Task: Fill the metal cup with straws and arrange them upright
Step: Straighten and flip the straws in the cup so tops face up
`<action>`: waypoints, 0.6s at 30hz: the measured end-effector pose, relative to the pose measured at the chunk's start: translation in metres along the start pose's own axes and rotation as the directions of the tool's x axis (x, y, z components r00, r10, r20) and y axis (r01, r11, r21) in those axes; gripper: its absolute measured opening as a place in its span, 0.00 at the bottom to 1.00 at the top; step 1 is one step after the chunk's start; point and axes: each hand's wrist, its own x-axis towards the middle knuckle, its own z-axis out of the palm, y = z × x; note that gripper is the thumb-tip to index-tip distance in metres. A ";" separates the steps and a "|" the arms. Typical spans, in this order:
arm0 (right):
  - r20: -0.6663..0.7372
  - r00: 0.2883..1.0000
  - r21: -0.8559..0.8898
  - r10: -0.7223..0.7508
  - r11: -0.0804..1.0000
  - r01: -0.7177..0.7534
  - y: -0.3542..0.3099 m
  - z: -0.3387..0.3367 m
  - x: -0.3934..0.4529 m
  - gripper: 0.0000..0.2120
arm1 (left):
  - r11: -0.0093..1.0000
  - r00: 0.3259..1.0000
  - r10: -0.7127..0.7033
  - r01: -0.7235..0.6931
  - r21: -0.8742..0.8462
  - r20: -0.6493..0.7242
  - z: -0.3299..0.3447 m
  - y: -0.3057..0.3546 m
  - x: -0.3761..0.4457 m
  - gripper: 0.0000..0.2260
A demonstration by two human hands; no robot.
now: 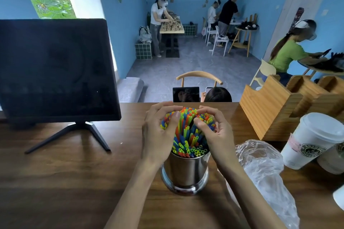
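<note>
A shiny metal cup (185, 172) stands on the wooden counter (74, 182), packed with several coloured straws (188, 135) that stand upright and fan outward at the top. My left hand (159, 132) curls round the left side of the straw bundle, thumb laid across the tops. My right hand (212, 128) curls round the right side, fingers hooked over the far tips. Both hands grip the bundle above the cup's rim.
A dark monitor (55, 69) on a stand sits at the left. A crumpled clear plastic bag (264, 173) lies right of the cup. White lidded paper cups (312, 139) and a wooden organiser (279, 106) stand at the right. Behind the counter a person sits.
</note>
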 end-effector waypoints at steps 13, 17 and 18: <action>0.259 0.959 -0.259 -0.113 0.949 0.182 -0.011 -0.024 0.002 0.07 | 0.943 0.949 0.116 -0.198 0.266 0.293 -0.027 0.013 -0.003 0.06; 0.264 0.957 -0.235 -0.119 0.955 0.183 -0.012 -0.023 0.001 0.10 | 0.944 0.962 0.110 -0.179 0.276 0.249 -0.027 0.015 -0.004 0.08; 0.261 0.957 -0.225 -0.129 0.956 0.190 -0.013 -0.022 0.001 0.10 | 0.937 0.964 0.129 -0.195 0.290 0.233 -0.028 0.015 -0.004 0.09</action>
